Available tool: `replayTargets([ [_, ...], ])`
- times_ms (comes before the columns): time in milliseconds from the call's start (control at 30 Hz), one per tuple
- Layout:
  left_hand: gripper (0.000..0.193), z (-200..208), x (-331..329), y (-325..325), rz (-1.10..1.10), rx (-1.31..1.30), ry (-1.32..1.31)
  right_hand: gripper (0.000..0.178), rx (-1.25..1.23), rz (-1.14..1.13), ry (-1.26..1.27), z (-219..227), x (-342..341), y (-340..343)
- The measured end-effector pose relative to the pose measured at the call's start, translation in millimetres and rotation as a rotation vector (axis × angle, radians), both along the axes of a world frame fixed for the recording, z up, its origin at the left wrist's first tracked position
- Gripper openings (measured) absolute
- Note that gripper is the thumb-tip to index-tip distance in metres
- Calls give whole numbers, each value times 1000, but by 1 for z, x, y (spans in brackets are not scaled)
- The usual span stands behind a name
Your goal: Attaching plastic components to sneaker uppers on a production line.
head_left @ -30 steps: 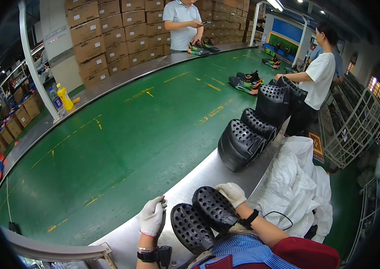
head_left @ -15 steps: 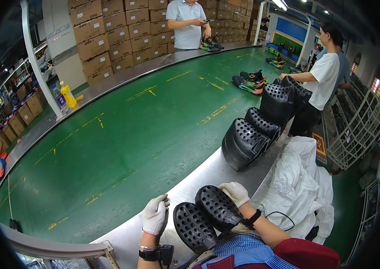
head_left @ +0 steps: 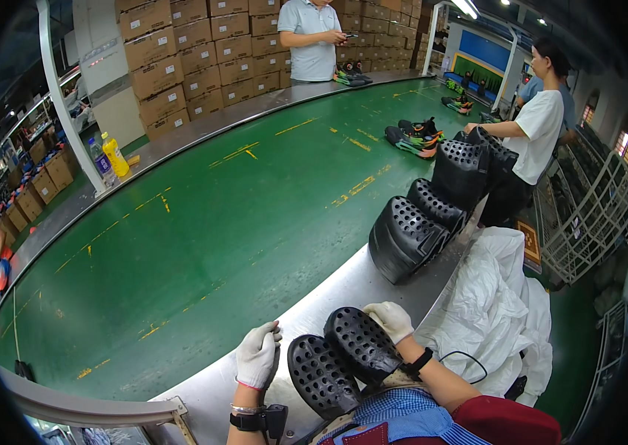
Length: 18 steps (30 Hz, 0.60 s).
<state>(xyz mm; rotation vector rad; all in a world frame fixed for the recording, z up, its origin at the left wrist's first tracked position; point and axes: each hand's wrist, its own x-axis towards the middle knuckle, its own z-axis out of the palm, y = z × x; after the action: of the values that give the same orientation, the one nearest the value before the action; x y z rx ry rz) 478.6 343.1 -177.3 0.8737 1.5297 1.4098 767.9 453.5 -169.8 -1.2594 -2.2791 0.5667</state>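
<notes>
two black holed clogs (head_left: 323,377) super close, toes pointing away; left hand (head_left: 257,354) just beside, wrist straight, gloved fingers curled in, can't tell if holding anything; right hand (head_left: 391,322) bent by other clog's outer side, grip unclear tbh; more black clogs (head_left: 406,236) farther up worktop (head_left: 354,293)

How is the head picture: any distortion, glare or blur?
Head view: far edge of the green surface bows with lens distortion; corners black; whitish sheen on the metal ledge; ceiling lamp blown out; holes in the near black perforated pieces clear.
</notes>
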Motion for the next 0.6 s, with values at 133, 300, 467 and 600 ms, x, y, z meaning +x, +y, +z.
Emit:
replayTargets([
  [133,27,-4,0,0,3,-3,21,17,25,5,8,-5,1,1],
  [300,30,-2,0,-2,11,7,81,17,26,7,9,-1,0,0],
  [467,30,-2,1,-2,9,6,86,17,22,7,18,-3,1,-1],
  [600,30,-2,1,-2,9,3,78,17,7,-10,-6,-2,1,-1],
])
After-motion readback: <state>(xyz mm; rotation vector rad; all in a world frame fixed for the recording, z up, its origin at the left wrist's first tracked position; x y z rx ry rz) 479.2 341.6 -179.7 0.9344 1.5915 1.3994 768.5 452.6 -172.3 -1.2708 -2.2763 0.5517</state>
